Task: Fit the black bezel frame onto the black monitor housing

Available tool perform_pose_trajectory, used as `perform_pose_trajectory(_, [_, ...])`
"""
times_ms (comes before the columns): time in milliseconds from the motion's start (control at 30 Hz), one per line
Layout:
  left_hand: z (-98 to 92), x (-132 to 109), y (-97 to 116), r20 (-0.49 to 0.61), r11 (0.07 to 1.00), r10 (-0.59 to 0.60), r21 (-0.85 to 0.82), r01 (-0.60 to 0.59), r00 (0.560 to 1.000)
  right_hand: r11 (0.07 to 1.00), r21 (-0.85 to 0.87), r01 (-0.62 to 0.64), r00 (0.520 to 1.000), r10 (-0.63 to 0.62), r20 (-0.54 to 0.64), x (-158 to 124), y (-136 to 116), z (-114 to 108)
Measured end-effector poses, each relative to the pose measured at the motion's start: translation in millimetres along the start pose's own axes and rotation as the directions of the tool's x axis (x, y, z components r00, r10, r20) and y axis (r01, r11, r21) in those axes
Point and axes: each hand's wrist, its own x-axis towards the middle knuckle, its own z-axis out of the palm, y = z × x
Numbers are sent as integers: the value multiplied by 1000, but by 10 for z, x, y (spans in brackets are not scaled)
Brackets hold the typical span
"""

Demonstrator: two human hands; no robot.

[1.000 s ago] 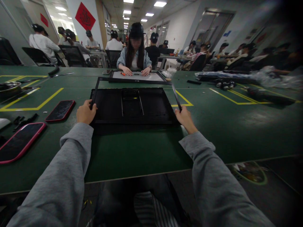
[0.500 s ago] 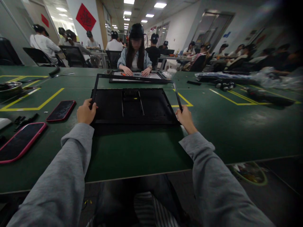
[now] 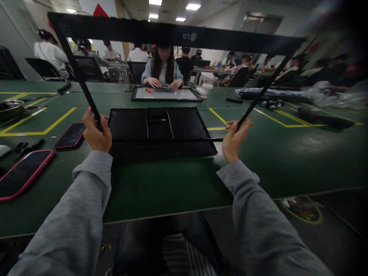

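Observation:
A thin black monitor bezel (image 3: 161,33), an empty rectangular frame with a logo on its wide top strip, is held up and tilted in front of me. My left hand (image 3: 97,132) is closed round its left side near the lower corner. On the right side, my right hand (image 3: 235,138) grips the opposite strip, also low down. Below and behind the bezel a black monitor back cover (image 3: 128,124) lies on the table, its inner side up, with a metal bracket (image 3: 160,122) in the middle. The bezel's lower strip crosses in front of the cover.
Two phones, a dark one (image 3: 69,135) and a pink-edged one (image 3: 25,172), lie to my left. A metal bowl (image 3: 11,109) stands farther left. Across the green table (image 3: 178,191), a person (image 3: 163,71) handles a flat panel (image 3: 166,93). Plastic-wrapped parts (image 3: 267,93) lie far right.
The bezel has come up off the back cover and its top edge has swung up towards me. Both my hands have risen slightly, still gripping its sides.

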Motion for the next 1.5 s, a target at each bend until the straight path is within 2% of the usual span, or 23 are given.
perform_pose_trajectory(100, [31,1,-11,-89,999,20,-24,-22,996,1000,22,7,1000,-7,-26,0,17,6])
perform_pose_trajectory(300, [8,20,32,-66,998,-12,59,16,998,1000,26,-15,1000,15,-4,-13,67,43])
perform_pose_trajectory(400, [3,35,20,-29,996,-4,85,7,1000,1000,19,-8,1000,8,19,-11,100,49])
perform_pose_trajectory(567, [77,70,-133,68,987,-31,159,20,997,999,-13,-32,989,33,146,3,217,120])
perform_pose_trajectory(700, [147,95,-277,104,972,-65,230,39,992,997,-58,-57,962,71,265,-8,297,203])
perform_pose_trajectory(900, [229,111,-413,218,949,-103,313,30,970,986,-142,-91,920,138,367,-32,357,245])
perform_pose_trajectory(1100, [273,121,-500,215,956,41,275,-100,976,989,-133,-70,915,117,387,-28,416,302])
perform_pose_trajectory(1300, [307,124,-547,263,949,-18,310,-67,964,989,-127,-78,915,122,386,-27,457,363])
perform_pose_trajectory(1500, [307,124,-566,253,941,-11,330,-76,967,986,-137,-98,899,147,414,-28,449,366])
